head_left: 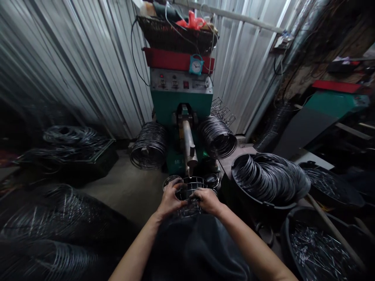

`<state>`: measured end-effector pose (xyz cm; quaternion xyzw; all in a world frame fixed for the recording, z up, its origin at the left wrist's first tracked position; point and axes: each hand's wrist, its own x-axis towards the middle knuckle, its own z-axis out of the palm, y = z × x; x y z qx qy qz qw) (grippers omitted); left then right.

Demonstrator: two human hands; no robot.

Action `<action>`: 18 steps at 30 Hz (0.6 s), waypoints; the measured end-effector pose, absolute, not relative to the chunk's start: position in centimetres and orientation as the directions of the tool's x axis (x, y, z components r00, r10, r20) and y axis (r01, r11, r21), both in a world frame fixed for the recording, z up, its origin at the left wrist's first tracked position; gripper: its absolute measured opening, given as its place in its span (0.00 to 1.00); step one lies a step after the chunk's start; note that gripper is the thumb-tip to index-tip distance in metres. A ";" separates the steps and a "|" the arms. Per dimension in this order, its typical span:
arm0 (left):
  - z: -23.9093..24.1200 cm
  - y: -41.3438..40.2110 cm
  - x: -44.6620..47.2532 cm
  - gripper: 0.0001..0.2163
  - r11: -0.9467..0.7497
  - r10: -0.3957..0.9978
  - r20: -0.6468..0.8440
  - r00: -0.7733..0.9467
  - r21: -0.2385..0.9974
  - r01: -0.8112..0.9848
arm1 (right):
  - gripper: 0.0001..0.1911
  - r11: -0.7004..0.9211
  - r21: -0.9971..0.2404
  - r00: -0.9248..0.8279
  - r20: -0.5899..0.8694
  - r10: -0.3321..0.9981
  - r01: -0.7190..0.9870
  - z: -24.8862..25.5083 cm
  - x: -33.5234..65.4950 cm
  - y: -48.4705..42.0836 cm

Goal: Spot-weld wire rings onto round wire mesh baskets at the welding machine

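Note:
Low in front of me a round wire basket [195, 181] of thin metal rods sits just below the electrode tip of a green spot welding machine [182, 97]. My left hand [170, 199] grips the basket's near left side, thumb pointing inward and fingers curved over the wires. On the near right side my right hand [207, 199] is closed, its fingertips pinching at the wires. Whether a small separate piece lies between those fingertips I cannot make out. The welder's pale arm [188, 140] reaches toward me above the basket.
Bundles of wire rings hang left [149, 144] and right [218, 134] of the machine. To the right stand a tub of wire rings [263, 205] and a tub of short rods [288, 234]. A teal clock [196, 64] hangs above the control panel. Dark wrapped wire coils [64, 226] lie at left.

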<state>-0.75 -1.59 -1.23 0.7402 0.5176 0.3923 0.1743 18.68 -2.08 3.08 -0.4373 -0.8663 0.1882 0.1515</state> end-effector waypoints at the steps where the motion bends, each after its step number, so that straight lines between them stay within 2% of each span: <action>1: -1.3 -1.3 -0.8 0.25 -0.397 0.906 0.396 0.151 0.670 0.627 | 0.12 0.547 -0.458 -0.573 0.097 0.814 0.701 3.2 18.6 -1.8; 10: -1.1 1.3 -0.7 0.25 -0.306 0.948 0.295 0.116 0.758 0.575 | 0.10 0.530 -0.450 -0.551 0.097 0.829 0.719 3.8 18.2 0.8; 18: -0.1 1.0 -0.1 0.26 -0.271 0.952 0.296 0.077 0.703 0.657 | 0.14 0.516 -0.382 -0.529 0.079 0.845 0.767 3.7 18.4 0.8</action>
